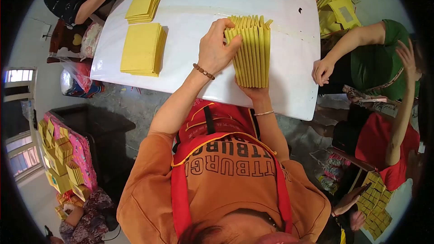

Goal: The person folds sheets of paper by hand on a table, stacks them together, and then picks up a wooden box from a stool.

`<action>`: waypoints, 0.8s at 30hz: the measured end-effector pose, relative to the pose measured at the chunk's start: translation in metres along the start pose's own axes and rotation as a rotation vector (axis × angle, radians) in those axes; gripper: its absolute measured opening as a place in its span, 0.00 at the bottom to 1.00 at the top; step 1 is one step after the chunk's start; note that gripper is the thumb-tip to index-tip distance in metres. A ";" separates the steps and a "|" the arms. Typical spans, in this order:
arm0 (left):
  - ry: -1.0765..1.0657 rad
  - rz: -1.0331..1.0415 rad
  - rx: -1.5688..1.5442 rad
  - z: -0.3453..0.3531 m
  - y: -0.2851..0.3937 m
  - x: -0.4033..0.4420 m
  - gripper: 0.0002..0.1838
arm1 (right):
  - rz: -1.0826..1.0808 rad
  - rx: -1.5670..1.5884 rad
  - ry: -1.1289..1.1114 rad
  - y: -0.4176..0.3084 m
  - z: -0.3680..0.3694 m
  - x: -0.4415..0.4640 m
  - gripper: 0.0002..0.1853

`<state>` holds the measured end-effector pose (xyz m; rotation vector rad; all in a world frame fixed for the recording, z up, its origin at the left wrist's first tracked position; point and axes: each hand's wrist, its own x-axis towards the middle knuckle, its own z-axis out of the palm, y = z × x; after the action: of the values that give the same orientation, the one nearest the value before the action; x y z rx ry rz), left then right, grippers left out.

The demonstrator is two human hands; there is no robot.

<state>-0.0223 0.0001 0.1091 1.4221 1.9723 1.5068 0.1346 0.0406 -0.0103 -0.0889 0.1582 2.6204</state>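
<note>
A thick bundle of folded yellow papers is held over the white table near its front edge, with its layered folded edges facing up. My left hand grips the bundle's upper left corner, its thumb across the near face and its fingers at the far top edge. Under the lower end, my right hand supports the same bundle; its fingers are mostly hidden behind the papers. To the left, a neat stack of yellow papers lies flat on the table, and behind it is another yellow stack.
The white table spans the front. A person in green rests a hand at its right edge; another person's arm is at the far left. Yellow bundles are piled behind right, and more lie on a pink-covered surface at left.
</note>
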 end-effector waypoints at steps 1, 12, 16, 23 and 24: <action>-0.004 -0.006 0.002 0.000 0.001 0.000 0.19 | -0.001 -0.024 -0.008 -0.001 -0.002 0.000 0.25; 0.049 0.060 0.153 0.004 -0.005 0.000 0.20 | -0.015 -0.082 -0.023 0.002 -0.002 -0.002 0.25; 0.038 0.027 0.140 0.002 -0.002 -0.001 0.21 | -0.013 -0.074 -0.021 0.001 0.001 0.001 0.25; 0.050 0.044 0.172 0.004 -0.002 -0.002 0.21 | -0.038 -0.097 -0.030 0.005 0.007 0.002 0.26; 0.052 0.047 0.180 0.005 -0.003 -0.002 0.21 | -0.038 -0.097 -0.030 0.005 0.006 0.002 0.26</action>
<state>-0.0196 0.0011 0.1039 1.5238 2.1679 1.4303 0.1303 0.0381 -0.0039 -0.0856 0.0185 2.5893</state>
